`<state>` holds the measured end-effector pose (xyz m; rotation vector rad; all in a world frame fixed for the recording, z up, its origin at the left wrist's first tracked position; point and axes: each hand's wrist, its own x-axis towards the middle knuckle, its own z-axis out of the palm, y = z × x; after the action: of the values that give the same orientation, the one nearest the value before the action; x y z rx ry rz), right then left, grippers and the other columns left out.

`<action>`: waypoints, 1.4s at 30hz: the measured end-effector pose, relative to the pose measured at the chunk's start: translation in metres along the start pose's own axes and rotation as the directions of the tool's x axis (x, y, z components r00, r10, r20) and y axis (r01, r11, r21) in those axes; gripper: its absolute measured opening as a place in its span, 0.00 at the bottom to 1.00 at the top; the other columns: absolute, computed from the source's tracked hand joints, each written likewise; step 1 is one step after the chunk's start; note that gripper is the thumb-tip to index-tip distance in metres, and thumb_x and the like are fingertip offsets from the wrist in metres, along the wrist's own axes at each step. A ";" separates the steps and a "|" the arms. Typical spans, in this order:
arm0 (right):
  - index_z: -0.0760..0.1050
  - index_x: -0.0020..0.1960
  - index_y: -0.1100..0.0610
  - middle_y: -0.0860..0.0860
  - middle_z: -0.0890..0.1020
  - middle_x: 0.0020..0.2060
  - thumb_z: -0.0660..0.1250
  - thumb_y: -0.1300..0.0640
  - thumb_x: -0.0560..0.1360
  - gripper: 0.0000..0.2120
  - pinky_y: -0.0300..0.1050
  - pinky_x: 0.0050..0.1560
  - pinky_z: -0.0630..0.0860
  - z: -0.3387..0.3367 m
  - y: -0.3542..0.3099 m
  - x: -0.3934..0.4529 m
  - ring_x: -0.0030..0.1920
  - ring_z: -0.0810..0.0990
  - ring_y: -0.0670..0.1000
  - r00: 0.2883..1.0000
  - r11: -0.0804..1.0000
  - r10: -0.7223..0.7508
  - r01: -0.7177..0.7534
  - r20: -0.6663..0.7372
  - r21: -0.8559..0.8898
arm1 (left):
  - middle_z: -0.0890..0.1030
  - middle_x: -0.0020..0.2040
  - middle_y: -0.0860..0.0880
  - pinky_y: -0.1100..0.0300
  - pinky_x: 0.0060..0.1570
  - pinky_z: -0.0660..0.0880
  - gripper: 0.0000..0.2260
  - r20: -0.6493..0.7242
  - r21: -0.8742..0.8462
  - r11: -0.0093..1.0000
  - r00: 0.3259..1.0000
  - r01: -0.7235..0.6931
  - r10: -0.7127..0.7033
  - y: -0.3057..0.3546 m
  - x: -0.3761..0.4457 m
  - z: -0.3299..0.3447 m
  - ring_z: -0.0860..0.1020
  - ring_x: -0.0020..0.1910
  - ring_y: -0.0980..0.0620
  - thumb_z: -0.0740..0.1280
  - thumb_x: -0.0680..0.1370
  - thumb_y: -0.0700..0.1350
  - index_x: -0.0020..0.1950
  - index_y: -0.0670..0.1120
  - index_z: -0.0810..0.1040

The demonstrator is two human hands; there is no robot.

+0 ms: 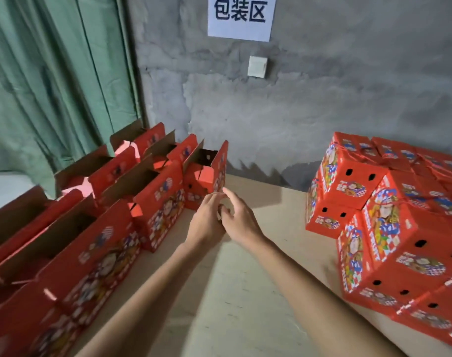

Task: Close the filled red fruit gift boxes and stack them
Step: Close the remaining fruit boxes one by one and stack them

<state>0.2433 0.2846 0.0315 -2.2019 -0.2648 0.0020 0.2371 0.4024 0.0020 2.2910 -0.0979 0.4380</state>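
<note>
1. Both hands are met at mid-table; the left hand [206,217] and right hand [239,220] are curled together round a small pale object [223,207], possibly a band or a bit of cord; what it is cannot be told, since the fingers hide most of it.
2. No box is gripped; the hands are held just in front of the far open red printed cardboard gift box [206,176], near it but apart.
3. Location noted: a row of open red cardboard boxes [103,243] is stood along the left of the pale wooden table [245,305], flaps upright; the fruit inside is not visible; the stack of closed red boxes [389,215] is set at the right, well apart from the row, near the grey plaster wall [322,99].
4. Orientation noted: each open box is stood upright, mouth upward; the long axes are laid roughly parallel, running from near-left toward far-right along the printed faces; the row itself recedes toward the wall.
5. Judgement, step in hand: the small object is probably being readied before the nearest-reached box is closed.
6. Advice: side flaps should be folded inward first; the long flaps should be brought together along the long axis so the handle tabs interlock squarely; the box should be carried level to the stack and aligned with the boxes beneath.
</note>
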 end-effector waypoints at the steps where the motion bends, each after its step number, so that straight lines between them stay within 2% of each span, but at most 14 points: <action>1: 0.65 0.78 0.41 0.47 0.70 0.76 0.61 0.51 0.82 0.25 0.51 0.75 0.67 0.011 -0.005 0.006 0.75 0.69 0.50 1.000 1.000 0.010 -0.010 0.013 -0.004 | 0.75 0.68 0.54 0.51 0.58 0.78 0.23 -0.012 -0.002 1.000 1.000 0.021 -0.021 -0.010 0.001 -0.007 0.76 0.64 0.54 0.66 0.77 0.44 0.72 0.54 0.73; 7: 0.65 0.78 0.44 0.50 0.70 0.76 0.60 0.49 0.83 0.24 0.54 0.74 0.67 0.056 -0.005 0.079 0.75 0.69 0.54 0.997 0.994 0.070 -0.068 0.015 -0.087 | 0.77 0.67 0.48 0.50 0.57 0.81 0.20 -0.028 -0.033 0.993 0.993 0.117 -0.118 -0.071 0.049 -0.014 0.81 0.60 0.48 0.68 0.79 0.43 0.70 0.49 0.73; 11: 0.60 0.80 0.44 0.52 0.71 0.76 0.56 0.44 0.84 0.25 0.55 0.73 0.68 0.082 0.015 0.144 0.73 0.71 0.58 0.985 0.962 0.170 -0.166 0.004 -0.215 | 0.78 0.67 0.46 0.54 0.55 0.81 0.20 0.023 -0.229 0.928 0.955 0.292 -0.295 -0.125 0.110 -0.002 0.80 0.54 0.51 0.67 0.82 0.46 0.73 0.47 0.68; 13: 0.58 0.81 0.43 0.52 0.69 0.76 0.54 0.43 0.84 0.26 0.56 0.73 0.68 0.092 0.026 0.175 0.74 0.70 0.59 0.982 0.941 0.190 -0.179 0.009 -0.286 | 0.77 0.69 0.45 0.52 0.57 0.81 0.21 0.054 -0.179 0.933 0.950 0.311 -0.306 -0.153 0.141 0.007 0.80 0.57 0.49 0.66 0.82 0.45 0.75 0.46 0.67; 18: 0.52 0.83 0.44 0.56 0.62 0.79 0.57 0.46 0.84 0.29 0.57 0.71 0.68 0.110 0.049 0.248 0.76 0.66 0.62 0.987 0.857 0.149 -0.098 0.061 -0.505 | 0.66 0.79 0.47 0.47 0.68 0.75 0.32 0.199 0.147 0.984 0.972 0.097 -0.125 -0.202 0.208 0.036 0.69 0.76 0.46 0.68 0.80 0.42 0.82 0.50 0.59; 20: 0.52 0.82 0.47 0.56 0.61 0.79 0.59 0.48 0.84 0.29 0.55 0.64 0.71 0.116 0.059 0.270 0.73 0.69 0.63 0.987 0.811 0.147 -0.086 0.059 -0.579 | 0.60 0.82 0.47 0.48 0.76 0.66 0.35 0.237 0.253 0.967 0.971 -0.032 -0.030 -0.211 0.229 0.050 0.60 0.80 0.46 0.69 0.79 0.43 0.83 0.49 0.56; 21: 0.53 0.81 0.49 0.56 0.61 0.79 0.59 0.50 0.83 0.29 0.54 0.59 0.72 0.121 0.064 0.278 0.71 0.72 0.64 0.988 0.788 0.140 -0.076 0.058 -0.611 | 0.59 0.82 0.47 0.48 0.79 0.60 0.35 0.258 0.305 0.948 0.966 -0.089 0.007 -0.217 0.236 0.057 0.56 0.81 0.46 0.69 0.79 0.44 0.83 0.48 0.56; 23: 0.52 0.81 0.53 0.55 0.58 0.80 0.58 0.52 0.84 0.29 0.55 0.59 0.73 0.131 0.075 0.288 0.69 0.73 0.64 0.988 0.762 0.142 -0.075 0.053 -0.644 | 0.57 0.83 0.47 0.48 0.81 0.53 0.35 0.307 0.363 0.923 0.952 -0.127 0.010 -0.229 0.244 0.071 0.52 0.82 0.47 0.68 0.80 0.45 0.83 0.47 0.55; 25: 0.45 0.83 0.55 0.54 0.54 0.82 0.54 0.51 0.85 0.30 0.56 0.62 0.73 0.142 0.085 0.292 0.70 0.72 0.65 0.984 0.743 0.171 -0.101 0.042 -0.662 | 0.55 0.83 0.47 0.49 0.81 0.52 0.33 0.343 0.400 0.908 0.939 -0.128 -0.019 -0.242 0.243 0.084 0.50 0.83 0.48 0.66 0.82 0.46 0.83 0.46 0.54; 27: 0.42 0.83 0.56 0.55 0.55 0.82 0.52 0.51 0.86 0.31 0.54 0.56 0.74 0.150 0.094 0.291 0.68 0.74 0.64 0.984 0.712 0.176 -0.116 0.017 -0.693 | 0.58 0.82 0.46 0.52 0.80 0.52 0.29 0.312 0.411 0.898 0.950 -0.157 0.023 -0.254 0.240 0.094 0.52 0.82 0.47 0.64 0.84 0.46 0.83 0.45 0.57; 31: 0.49 0.83 0.57 0.59 0.75 0.68 0.53 0.56 0.86 0.27 0.51 0.45 0.72 0.146 0.110 0.290 0.57 0.80 0.62 0.995 0.599 0.094 -0.073 -0.021 -0.797 | 0.75 0.73 0.46 0.54 0.75 0.64 0.18 0.161 0.408 0.898 0.981 -0.165 0.107 -0.258 0.242 0.099 0.66 0.75 0.47 0.62 0.85 0.45 0.75 0.46 0.73; 33: 0.56 0.81 0.57 0.59 0.81 0.60 0.52 0.58 0.86 0.23 0.50 0.41 0.73 0.140 0.112 0.286 0.52 0.82 0.60 0.997 0.615 0.059 -0.073 -0.047 -0.785 | 0.77 0.70 0.46 0.54 0.72 0.67 0.16 0.175 0.437 0.881 0.978 -0.179 0.111 -0.255 0.242 0.097 0.69 0.73 0.47 0.63 0.84 0.45 0.71 0.47 0.78; 37: 0.69 0.71 0.58 0.59 0.84 0.50 0.54 0.58 0.86 0.15 0.45 0.32 0.69 0.132 0.112 0.266 0.42 0.82 0.58 0.994 0.709 -0.001 -0.076 -0.108 -0.701 | 0.77 0.65 0.49 0.53 0.62 0.75 0.11 0.245 0.454 0.873 0.967 -0.179 0.071 -0.239 0.228 0.087 0.75 0.65 0.48 0.66 0.82 0.50 0.61 0.54 0.84; 42: 0.75 0.58 0.56 0.58 0.85 0.46 0.56 0.58 0.84 0.10 0.48 0.37 0.72 0.101 0.128 0.205 0.44 0.84 0.61 0.988 0.780 0.007 -0.103 -0.155 -0.618 | 0.80 0.56 0.50 0.53 0.60 0.74 0.09 0.345 0.435 0.875 0.937 -0.215 0.058 -0.190 0.173 0.097 0.74 0.64 0.50 0.67 0.80 0.53 0.55 0.54 0.85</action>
<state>0.4584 0.3293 -0.1119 -2.8612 -0.1236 -0.2490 0.4658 0.4746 -0.1317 2.8349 -0.3576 0.1593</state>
